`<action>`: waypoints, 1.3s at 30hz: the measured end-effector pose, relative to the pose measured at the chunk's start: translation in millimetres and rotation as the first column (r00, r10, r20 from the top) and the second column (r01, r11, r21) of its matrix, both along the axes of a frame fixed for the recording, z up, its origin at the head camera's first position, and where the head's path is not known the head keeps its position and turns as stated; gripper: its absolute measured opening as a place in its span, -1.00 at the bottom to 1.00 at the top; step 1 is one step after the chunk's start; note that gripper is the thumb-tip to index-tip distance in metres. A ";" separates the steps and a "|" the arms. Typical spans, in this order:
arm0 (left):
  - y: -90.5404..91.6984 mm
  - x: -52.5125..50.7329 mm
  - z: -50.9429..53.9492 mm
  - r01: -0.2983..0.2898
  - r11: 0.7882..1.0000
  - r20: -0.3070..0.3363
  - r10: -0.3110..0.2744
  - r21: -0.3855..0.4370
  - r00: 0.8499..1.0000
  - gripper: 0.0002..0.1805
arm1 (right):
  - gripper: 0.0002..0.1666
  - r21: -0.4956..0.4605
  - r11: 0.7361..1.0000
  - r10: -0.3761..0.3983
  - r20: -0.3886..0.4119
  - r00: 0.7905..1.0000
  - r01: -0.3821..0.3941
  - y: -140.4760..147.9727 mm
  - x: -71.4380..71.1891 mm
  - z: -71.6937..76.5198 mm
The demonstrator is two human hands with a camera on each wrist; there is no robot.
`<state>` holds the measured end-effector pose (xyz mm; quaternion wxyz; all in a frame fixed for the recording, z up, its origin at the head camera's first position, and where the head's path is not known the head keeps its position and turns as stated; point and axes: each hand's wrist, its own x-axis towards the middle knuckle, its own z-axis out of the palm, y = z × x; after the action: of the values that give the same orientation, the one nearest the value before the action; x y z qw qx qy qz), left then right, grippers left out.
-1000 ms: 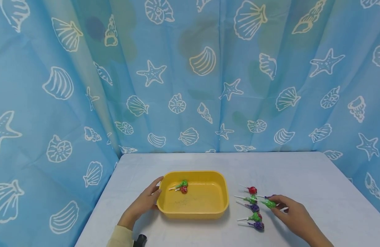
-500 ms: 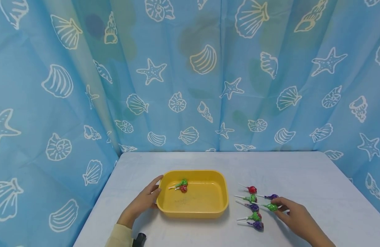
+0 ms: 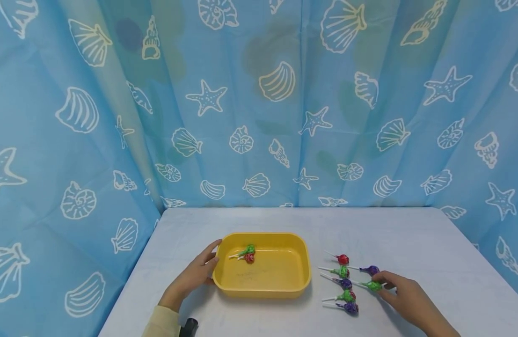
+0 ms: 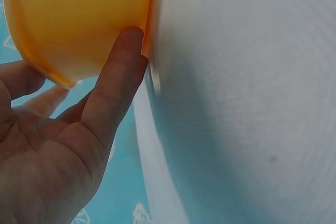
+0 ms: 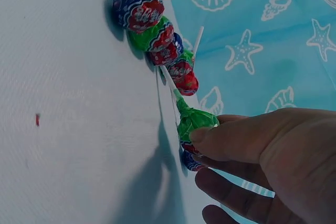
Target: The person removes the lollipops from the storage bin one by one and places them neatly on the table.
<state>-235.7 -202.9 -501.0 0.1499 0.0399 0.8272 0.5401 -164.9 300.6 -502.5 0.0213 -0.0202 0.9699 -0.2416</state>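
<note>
The right hand (image 3: pixel 402 295) pinches the round head of a green-wrapped lollipop with a white stick (image 3: pixel 371 285), its long axis running left-right, stick toward the well-apart yellow rectangular tray (image 3: pixel 260 294). The left hand (image 3: pixel 195 274), fingers loosely straight, touches the tray's left end. Whether the lollipop touches the white surface (image 3: pixel 259 320) is unclear.
</note>
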 end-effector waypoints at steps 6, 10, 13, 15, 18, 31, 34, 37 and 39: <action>0.7 0.6 -1.4 -0.003 1.000 -0.001 0.003 -0.004 1.000 -0.39 | -0.73 0.012 1.000 -0.007 0.033 0.999 0.006 3.1 -2.2 -5.1; -0.2 0.2 -3.0 -0.007 1.000 -0.004 0.007 0.000 1.000 -0.39 | -0.71 0.007 1.000 -0.001 0.035 0.999 0.001 4.1 -3.9 -4.0; -0.5 -0.2 -3.4 -0.015 1.000 -0.004 0.015 0.002 1.000 -0.39 | -0.70 0.001 1.000 0.004 0.036 0.999 -0.004 4.6 -5.0 -0.6; -0.7 -0.1 -3.1 -0.016 1.000 -0.004 0.016 -0.001 1.000 -0.39 | -0.69 -0.002 1.000 0.005 0.039 0.999 -0.005 4.4 -5.2 2.2; -1.0 0.7 -2.0 -0.012 1.000 -0.007 0.012 -0.003 1.000 -0.39 | -0.68 -0.006 1.000 0.006 0.030 1.000 -0.006 3.5 -4.5 5.2; 0.8 0.7 -1.7 -0.017 1.000 0.000 0.017 -0.020 1.000 -0.39 | -0.67 -0.071 0.997 -0.008 -0.082 0.997 0.002 -15.6 0.5 16.4; 1.3 0.7 -0.8 -0.018 1.000 0.000 0.018 -0.022 1.000 -0.39 | -0.67 -0.085 0.996 0.003 -0.103 0.995 -0.012 -21.9 -0.6 20.0; 2.0 0.7 0.8 -0.020 0.999 0.002 0.020 -0.027 1.000 -0.39 | -0.67 -0.108 0.993 0.026 -0.132 0.991 -0.040 -27.5 -1.5 23.6; 2.9 0.9 1.7 -0.022 0.999 0.007 0.023 -0.033 1.000 -0.39 | -0.67 -0.117 0.991 0.044 -0.160 0.986 -0.064 -31.1 -2.2 25.6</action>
<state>-234.8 -200.0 -499.3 0.1475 0.0262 0.8358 0.5282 -167.1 269.5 -476.9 -0.0496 -0.0666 0.9512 -0.2973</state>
